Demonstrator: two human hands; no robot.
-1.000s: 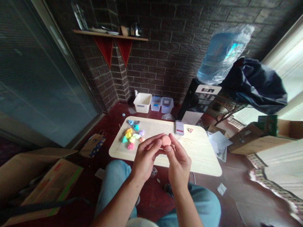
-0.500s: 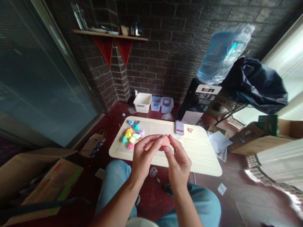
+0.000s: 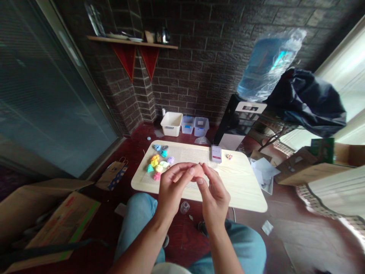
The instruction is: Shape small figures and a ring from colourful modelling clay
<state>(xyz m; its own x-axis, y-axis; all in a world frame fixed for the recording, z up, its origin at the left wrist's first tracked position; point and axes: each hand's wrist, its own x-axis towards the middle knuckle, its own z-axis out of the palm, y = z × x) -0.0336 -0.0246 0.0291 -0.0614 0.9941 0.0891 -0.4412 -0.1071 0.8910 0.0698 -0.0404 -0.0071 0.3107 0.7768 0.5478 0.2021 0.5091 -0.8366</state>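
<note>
left hand (image 3: 171,188) and right hand (image 3: 215,199) together pinch peach clay ball (image 3: 199,171), held above pale wood tabletop (image 3: 242,190); fingers (image 3: 184,170) now clenched closer, cover more of ball than before. colored clay lumps (image 3: 157,166) lie on tabletop, left of hands.

A head-worn camera looks forward and down, close behind a pale wooden tabletop (image 3: 242,186), facing a brick wall (image 3: 216,68).
</note>
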